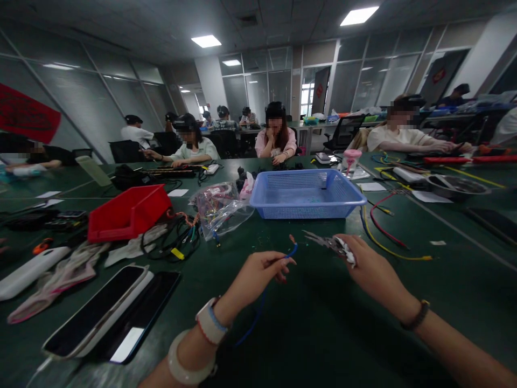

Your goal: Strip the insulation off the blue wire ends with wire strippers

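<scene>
Between thumb and fingers, my left hand (266, 272) pinches a blue wire (291, 251) close to its end. Bare copper strands show at the wire's tip, and its tail hangs below the hand toward the table. My right hand (361, 256) is wrapped around wire strippers (329, 242), a flat metal tool with white on its handles. Their jaws point left, toward the copper end, with a small space between. Most of the handles are hidden in the palm. Behind both hands stands a blue plastic basket (307, 211).
To the left are a red bin (129, 213), a clear plastic bag (224, 210) of wires, gloves (60, 280) and two phones (97, 307) (147, 307). Red and yellow cables (388, 231) lie at the right, near a metal bowl (458, 186). Several people sit across the table.
</scene>
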`<state>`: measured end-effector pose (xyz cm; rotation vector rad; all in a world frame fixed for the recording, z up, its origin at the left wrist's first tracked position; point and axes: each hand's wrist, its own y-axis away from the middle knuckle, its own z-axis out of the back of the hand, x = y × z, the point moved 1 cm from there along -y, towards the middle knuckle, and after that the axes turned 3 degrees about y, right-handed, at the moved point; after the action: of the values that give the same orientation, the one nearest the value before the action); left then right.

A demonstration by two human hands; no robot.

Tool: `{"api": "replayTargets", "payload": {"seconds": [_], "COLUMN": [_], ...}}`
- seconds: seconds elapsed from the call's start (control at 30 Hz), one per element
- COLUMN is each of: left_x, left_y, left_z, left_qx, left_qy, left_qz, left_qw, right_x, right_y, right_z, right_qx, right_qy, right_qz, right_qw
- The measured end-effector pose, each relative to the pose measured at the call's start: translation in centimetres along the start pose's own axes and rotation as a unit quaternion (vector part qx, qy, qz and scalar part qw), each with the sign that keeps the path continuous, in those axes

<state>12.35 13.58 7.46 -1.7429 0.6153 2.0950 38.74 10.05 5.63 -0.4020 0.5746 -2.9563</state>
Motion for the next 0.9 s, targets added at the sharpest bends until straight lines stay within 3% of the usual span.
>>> {"api": "replayTargets", "payload": {"seconds": [0.2,0.67,0.8,0.9], "left_x": [0.1,1.6,1.5,1.5], "left_y": [0.0,0.0,0.2,0.4], "left_z": [0.2,-1.4,-1.7,-1.9], "left_qx": [-0.029,-0.021,-0.014,0.037], "left_qy": [-0.021,-0.008,0.042,0.146], "left_qz": [0.014,0.088,0.100,0.108], "left_qw": [0.999,0.996,0.994,0.983], "right_x": [0.2,1.0,1.7,1.7], "right_y": [0.5,0.9,1.0,1.0], "right_z": [-0.2,-0.3,0.3,0.4], "right_qx": [0.024,0.050,0.042,0.024], "right_qy": [0.091,0.158,0.196,0.212], "right_qz": [-0.003,0.012,0.024,0.026], "right_qw": [0.996,0.986,0.980,0.977]}}
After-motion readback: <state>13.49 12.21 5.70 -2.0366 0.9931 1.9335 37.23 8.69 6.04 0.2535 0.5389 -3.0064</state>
